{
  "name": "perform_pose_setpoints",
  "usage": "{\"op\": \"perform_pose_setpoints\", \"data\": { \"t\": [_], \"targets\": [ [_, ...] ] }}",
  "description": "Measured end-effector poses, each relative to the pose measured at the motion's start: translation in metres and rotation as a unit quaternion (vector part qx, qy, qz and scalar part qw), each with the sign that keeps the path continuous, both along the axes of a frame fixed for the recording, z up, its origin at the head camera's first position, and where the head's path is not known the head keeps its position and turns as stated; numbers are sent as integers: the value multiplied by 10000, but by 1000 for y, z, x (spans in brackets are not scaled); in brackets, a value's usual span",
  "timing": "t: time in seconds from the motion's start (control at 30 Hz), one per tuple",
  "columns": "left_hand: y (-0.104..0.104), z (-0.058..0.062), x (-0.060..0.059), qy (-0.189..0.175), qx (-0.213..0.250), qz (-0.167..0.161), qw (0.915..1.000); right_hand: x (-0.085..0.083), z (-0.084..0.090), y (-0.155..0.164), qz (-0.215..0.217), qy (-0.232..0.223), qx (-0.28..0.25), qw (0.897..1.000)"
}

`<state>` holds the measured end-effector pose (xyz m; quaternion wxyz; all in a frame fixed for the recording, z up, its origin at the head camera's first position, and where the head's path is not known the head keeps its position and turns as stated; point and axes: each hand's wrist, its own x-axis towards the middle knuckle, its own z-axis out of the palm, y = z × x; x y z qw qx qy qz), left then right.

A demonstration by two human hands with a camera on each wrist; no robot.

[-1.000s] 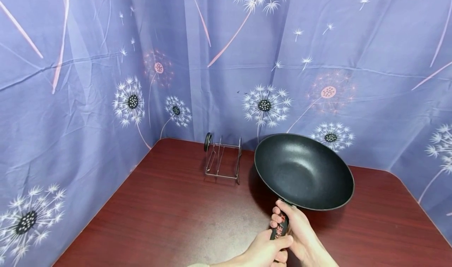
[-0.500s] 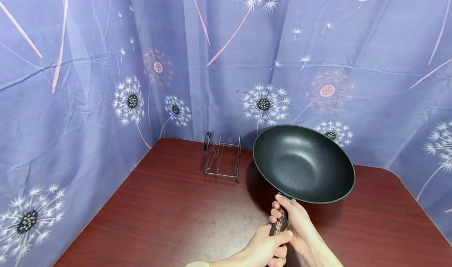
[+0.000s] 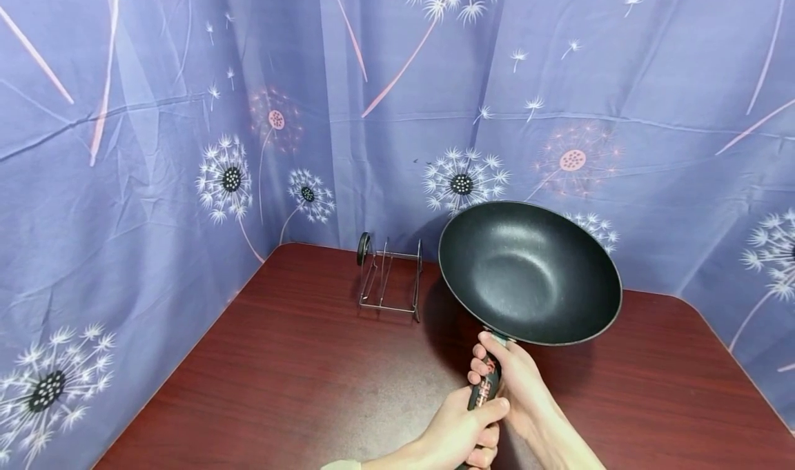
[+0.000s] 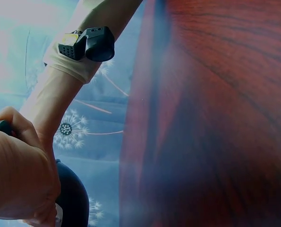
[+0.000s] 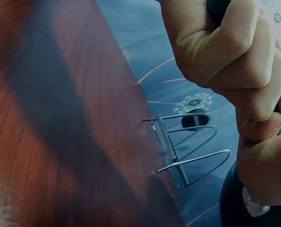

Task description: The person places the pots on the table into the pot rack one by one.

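Note:
A black wok [image 3: 522, 277] is held up in the air over the right part of the table, tilted so its hollow inside faces me. My right hand [image 3: 518, 380] grips the upper part of its dark handle [image 3: 486, 387], close to the bowl, with the thumb along the top. Lower down, my left hand [image 3: 462, 422] wraps its fingers round the same handle near its end. In the right wrist view, part of the wok [image 5: 232, 203] shows beyond the curled fingers of both hands.
A chrome wire rack [image 3: 390, 284] with a black round lid or knob-like disc [image 3: 364, 248] at its left end stands at the back of the reddish-brown table [image 3: 279, 387]. Blue dandelion-print curtains [image 3: 397, 111] hang behind and to the left.
Both hands have raised the wok a little, and it has shifted slightly left. The grip on the handle is the same, and the rack has not moved.

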<state>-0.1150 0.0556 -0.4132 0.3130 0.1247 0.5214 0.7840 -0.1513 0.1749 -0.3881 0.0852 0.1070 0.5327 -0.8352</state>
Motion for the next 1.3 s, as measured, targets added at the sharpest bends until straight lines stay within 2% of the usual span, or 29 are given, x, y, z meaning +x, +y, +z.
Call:
{"op": "perform_pose_setpoints", "data": {
  "t": [0.33,0.5,0.9,1.3],
  "targets": [
    [-5,10,0,47,-93,120,9999,-5,14,-5,177,142,130,9997],
    [-8,13,-1,45,-103,279,9995,-7,20,-8,328,263,241,9988],
    [-13,21,-2,-8,-137,576,9982,-11,33,-19,383,400,444,9975],
    [-19,27,-3,65,-231,864,9960,-13,41,-30,410,617,985,9924]
  ]
}}
